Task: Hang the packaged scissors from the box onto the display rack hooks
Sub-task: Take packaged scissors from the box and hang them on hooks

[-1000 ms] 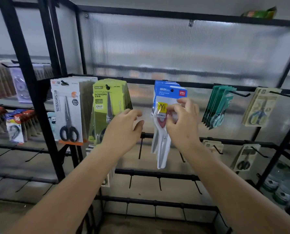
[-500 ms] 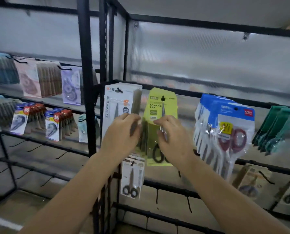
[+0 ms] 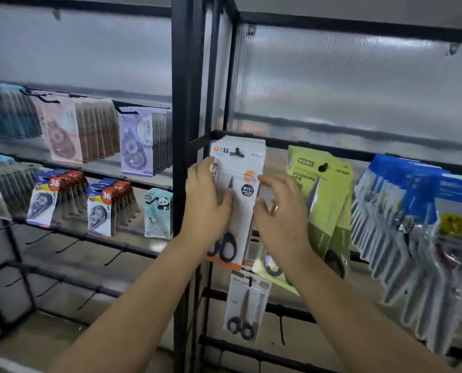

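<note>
A stack of white-carded scissors packs [image 3: 247, 184], black-handled scissors under a clear blister with an orange strip along the bottom edge, hangs from a hook on the black metal display rack [image 3: 180, 125], just right of the rack's thick upright post. The packs behind the front one show only as edges, so their number cannot be told. The left hand [image 3: 207, 208] grips the stack's left edge, fingers curled round the side and the thumb lying across the front over the blades. The right hand [image 3: 281, 214] is at the stack's right edge with its fingers spread and bent, fingertips touching the front card and the packs behind; whether it actually pinches them cannot be told.

Right of the white stack hangs a stack of lime-green scissors packs [image 3: 329, 189] printed SCISSORS, partly behind the right wrist. Farther right again is a row of blue-topped clear packs of scissors [image 3: 413, 211], too blurred to count. Directly below the white stack, one small white pack of black-handled scissors [image 3: 247, 305] hangs alone on a lower rail.

Left of the upright post are two stacks of correction-tape packs marked 36 [image 3: 55, 200], one pale blue panda-printed pack [image 3: 158, 211], and above them a lilac tape pack [image 3: 137, 141] and a pink tape pack [image 3: 61, 133].
</note>
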Action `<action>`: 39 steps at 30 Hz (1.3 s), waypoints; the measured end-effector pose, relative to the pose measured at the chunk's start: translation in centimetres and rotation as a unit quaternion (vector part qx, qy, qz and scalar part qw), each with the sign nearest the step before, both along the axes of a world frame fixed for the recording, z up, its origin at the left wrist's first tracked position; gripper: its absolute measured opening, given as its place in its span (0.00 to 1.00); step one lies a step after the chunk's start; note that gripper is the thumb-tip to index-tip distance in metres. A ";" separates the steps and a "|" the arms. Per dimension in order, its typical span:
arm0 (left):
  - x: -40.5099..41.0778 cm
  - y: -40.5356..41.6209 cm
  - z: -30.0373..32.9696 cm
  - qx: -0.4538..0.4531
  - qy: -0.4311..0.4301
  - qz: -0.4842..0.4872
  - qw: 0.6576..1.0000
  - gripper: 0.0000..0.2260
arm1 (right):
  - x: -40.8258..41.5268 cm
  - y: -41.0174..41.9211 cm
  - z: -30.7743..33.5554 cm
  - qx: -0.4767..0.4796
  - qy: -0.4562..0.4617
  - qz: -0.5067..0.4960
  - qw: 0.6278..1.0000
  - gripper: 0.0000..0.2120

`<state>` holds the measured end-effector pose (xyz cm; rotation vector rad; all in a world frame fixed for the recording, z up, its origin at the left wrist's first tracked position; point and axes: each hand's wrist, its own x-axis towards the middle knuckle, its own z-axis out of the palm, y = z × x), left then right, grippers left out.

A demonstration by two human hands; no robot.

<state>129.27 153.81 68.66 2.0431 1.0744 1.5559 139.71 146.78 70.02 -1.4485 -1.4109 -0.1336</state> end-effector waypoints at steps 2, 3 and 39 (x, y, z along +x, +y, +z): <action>0.0 0.5 -0.1 -0.009 -0.039 -0.031 0.999 0.26 | 0.5 -0.3 -0.3 0.008 -0.025 -0.008 1.000 0.18; 0.0 0.6 -0.1 -0.017 -0.056 -0.040 0.998 0.27 | 0.6 -0.4 -0.5 0.019 -0.034 -0.014 0.999 0.17; 1.3 4.9 -1.3 -0.214 -0.129 -0.153 0.956 0.14 | -2.1 7.8 0.0 -0.072 0.336 -0.005 0.939 0.19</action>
